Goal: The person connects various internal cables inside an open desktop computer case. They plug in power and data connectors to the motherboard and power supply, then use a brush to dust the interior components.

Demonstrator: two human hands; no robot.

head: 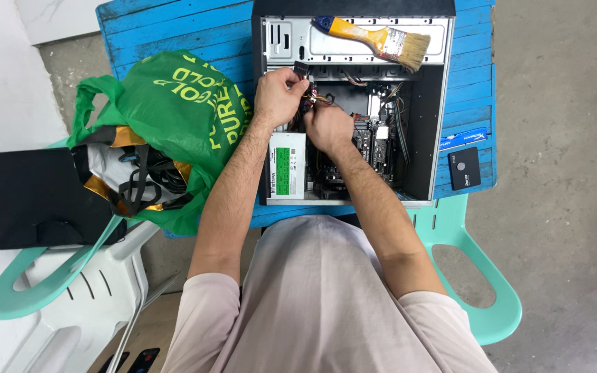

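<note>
1. The person's torso, in a pale shirt [319,304], fills the near edge of the view. Both forearms reach forward into the open computer case [354,103].
2. A mint-green chair [478,276] stands beneath and to the right of the person. A white chair [98,290] stands at the left, with a flat black bag [32,197] resting on it.
3. A green carrier bag [181,110] sits at the left edge of the blue wooden table [174,34], just beside the case. Black straps and cables show at its mouth.
4. The case lies on its side on the table, side panel off. The power supply [287,166], marked by a green label, sits at the near-left corner inside.
5. The right hand [327,128] is inside the case, curled tight around a bundle of coloured wires [319,99]; its fingertips are hidden.
6. The left hand [279,93] is just beyond, touching the right hand, fingers pinched narrow on a small black connector [301,68] at the end of the wires.
7. The circuit board [374,141] lies to the right of the hands.
8. A small black box [464,168] lies on the table, right of the case.
9. A paintbrush [378,40] with a yellow handle rests on the far wall of the case.
</note>
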